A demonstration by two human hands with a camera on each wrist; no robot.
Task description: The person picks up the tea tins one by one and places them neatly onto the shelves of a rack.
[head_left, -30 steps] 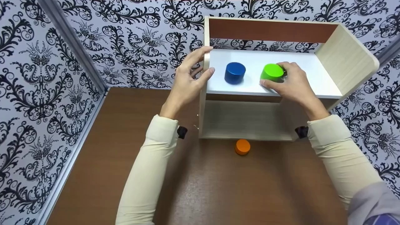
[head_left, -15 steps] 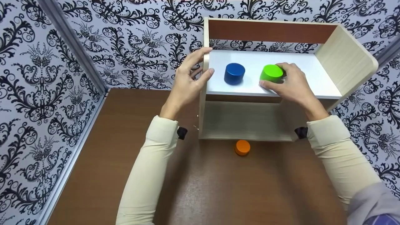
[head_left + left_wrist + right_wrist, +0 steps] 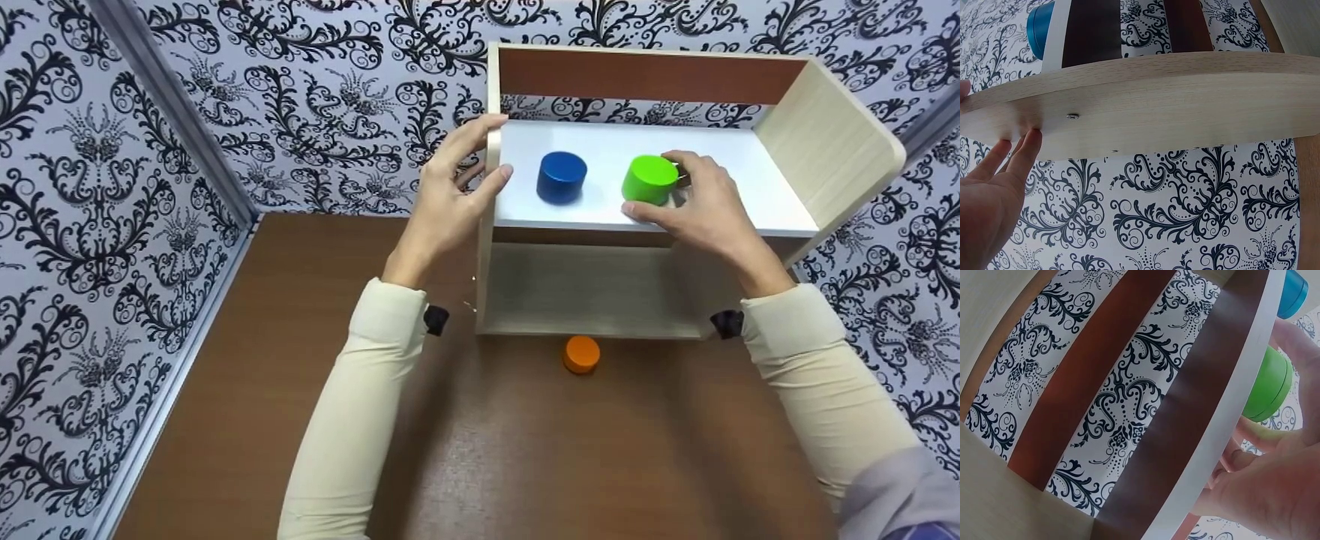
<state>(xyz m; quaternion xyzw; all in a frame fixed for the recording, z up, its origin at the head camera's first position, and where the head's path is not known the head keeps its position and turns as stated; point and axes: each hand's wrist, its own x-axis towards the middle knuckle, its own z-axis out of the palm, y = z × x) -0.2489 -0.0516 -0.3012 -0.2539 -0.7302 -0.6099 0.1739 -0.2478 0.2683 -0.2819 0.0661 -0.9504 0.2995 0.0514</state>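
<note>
My left hand [image 3: 450,187] holds the left side panel [image 3: 1157,107] of a small wooden shelf unit. In the left wrist view two fingertips press on the panel's outer face, and another digit reaches over its edge. On the white upper shelf [image 3: 607,214] stand a blue cylinder [image 3: 561,178] and, right of it, a bright green cylinder [image 3: 649,180]. My right hand [image 3: 709,199] is around the green cylinder's right and front sides, its thumb slightly apart from the front. In the right wrist view the digits lie close about the green cylinder [image 3: 1269,385]; contact is hard to tell.
An orange cylinder [image 3: 582,355] sits on the brown floor [image 3: 487,450] before the unit's lower compartment [image 3: 592,289]. The tall right side panel [image 3: 832,142] rises beside my right hand. Patterned walls [image 3: 322,97] stand behind and to the left.
My right thumb has moved slightly down and away from the green cylinder, loosening around it. The left hand stays on the panel, and the cylinders stand where they were.
</note>
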